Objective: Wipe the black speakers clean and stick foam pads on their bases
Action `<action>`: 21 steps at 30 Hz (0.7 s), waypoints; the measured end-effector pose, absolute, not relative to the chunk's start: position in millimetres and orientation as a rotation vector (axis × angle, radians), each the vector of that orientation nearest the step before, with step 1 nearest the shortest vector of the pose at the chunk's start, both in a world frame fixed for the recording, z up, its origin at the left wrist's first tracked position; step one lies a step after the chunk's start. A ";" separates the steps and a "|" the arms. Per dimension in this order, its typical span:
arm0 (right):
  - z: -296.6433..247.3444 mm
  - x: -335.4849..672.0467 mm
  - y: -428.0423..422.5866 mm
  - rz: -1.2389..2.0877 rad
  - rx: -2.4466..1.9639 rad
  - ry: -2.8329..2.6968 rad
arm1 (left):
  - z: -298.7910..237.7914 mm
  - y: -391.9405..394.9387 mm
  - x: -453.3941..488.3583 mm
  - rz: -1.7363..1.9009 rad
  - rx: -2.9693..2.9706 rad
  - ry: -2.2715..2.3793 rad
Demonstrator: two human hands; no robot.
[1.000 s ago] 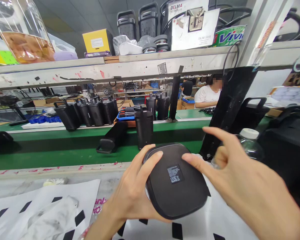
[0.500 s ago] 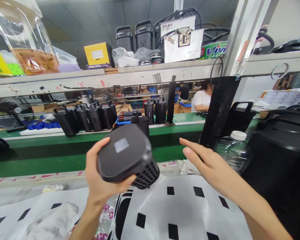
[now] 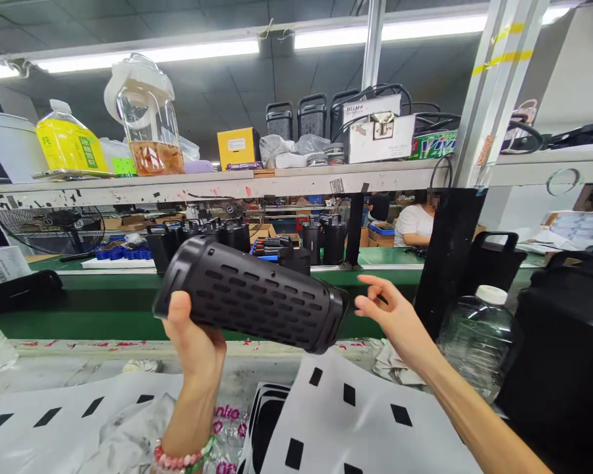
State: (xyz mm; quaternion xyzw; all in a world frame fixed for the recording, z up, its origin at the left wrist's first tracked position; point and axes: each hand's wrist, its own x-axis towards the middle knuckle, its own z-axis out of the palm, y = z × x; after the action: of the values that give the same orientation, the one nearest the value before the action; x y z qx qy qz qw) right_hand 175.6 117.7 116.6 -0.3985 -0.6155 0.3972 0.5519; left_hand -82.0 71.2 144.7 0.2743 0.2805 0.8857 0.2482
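My left hand [image 3: 195, 349] grips a black portable speaker [image 3: 261, 296] by its wider end, the thumb showing over its near side. The speaker lies sideways in the air, sloping down to the right, its slotted grille facing me. Just beyond its right end is my right hand [image 3: 388, 309], holding nothing, with fingers bent and apart. Whether those fingertips touch the speaker's end is hard to see. Below lies a white sheet with black squares [image 3: 370, 408].
A green conveyor belt [image 3: 103, 306] crosses behind the speaker, with several black speakers [image 3: 323, 240] beyond it. A clear plastic bottle [image 3: 479, 336] and large black objects [image 3: 563, 349] stand at right. Overhead runs a loaded shelf [image 3: 296, 179]. Another person [image 3: 415, 224] sits across.
My left hand has turned the speaker from its flat end facing me to its slotted side. The right hand has curled its fingers near the speaker's end. The view has tilted up.
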 end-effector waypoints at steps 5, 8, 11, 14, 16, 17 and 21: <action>102.2 151.0 81.6 1.349 -0.719 -1.074 | 146.8 69.6 -76.0 2.335 0.590 0.702; 97.4 153.3 67.0 1.227 -0.769 -0.765 | 144.4 68.5 -67.9 2.158 0.709 0.682; 96.5 181.0 71.1 1.102 -0.873 -0.718 | 140.1 69.0 -62.0 1.850 0.742 0.705; 93.0 213.5 84.1 1.056 -0.965 -0.778 | 126.5 74.0 -57.7 1.558 0.669 0.870; 85.0 227.4 94.0 1.092 -1.024 -0.807 | 109.1 78.6 -54.2 1.472 0.641 0.949; 78.8 231.2 98.9 1.124 -1.051 -0.817 | 98.4 80.7 -52.4 1.451 0.624 0.973; 43.4 232.2 113.7 1.235 -1.140 -0.797 | 54.1 85.5 -47.7 1.417 0.564 1.084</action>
State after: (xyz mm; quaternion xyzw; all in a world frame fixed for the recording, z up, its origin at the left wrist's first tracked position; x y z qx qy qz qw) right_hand 232.2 113.7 43.4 -0.4912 -0.3433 0.5324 0.5979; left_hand -47.7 85.5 54.1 0.2425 0.4662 0.6096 0.5935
